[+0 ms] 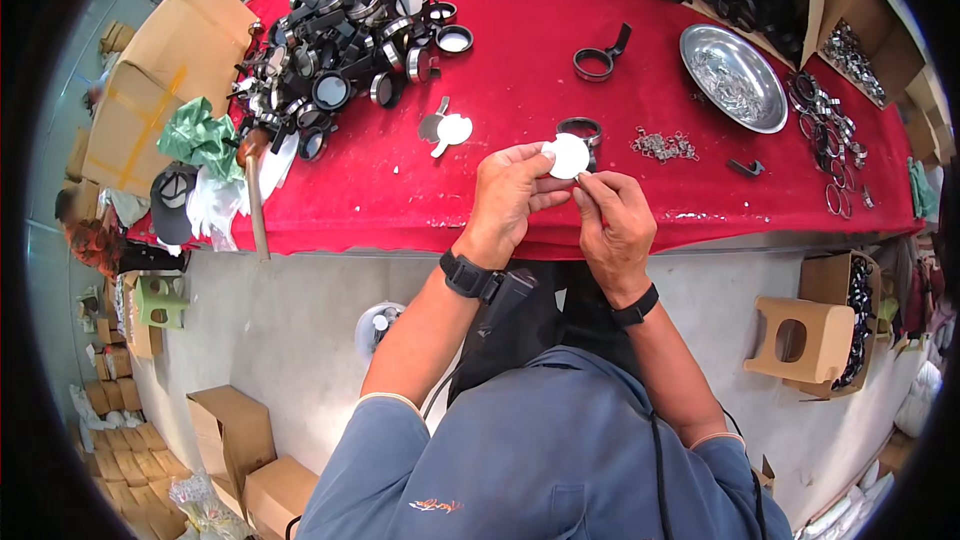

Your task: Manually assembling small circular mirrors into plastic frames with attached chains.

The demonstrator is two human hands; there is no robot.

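Note:
A white round disc [571, 156] is held up by its left side between the thumb and fingers of my left hand [508, 198]. My right hand [617, 225] pinches at the disc's lower right edge; whether a small part sits in those fingertips is too small to tell. Just behind the disc, a black ring [582, 123] lies partly hidden on the red cloth. Farther back rests another black ring with a handle [622, 38]. To the left of my hands are a white disc with a tab [454, 129] and a grey disc [430, 128].
Black ring parts are heaped [345, 55] at the far left. Small metal clips [665, 145], a steel bowl [768, 100] of metal bits and loose rings [835, 145] lie rightward. A wooden-handled hammer [256, 200] sits at the left edge. Cardboard boxes [850, 0] stand at the far right.

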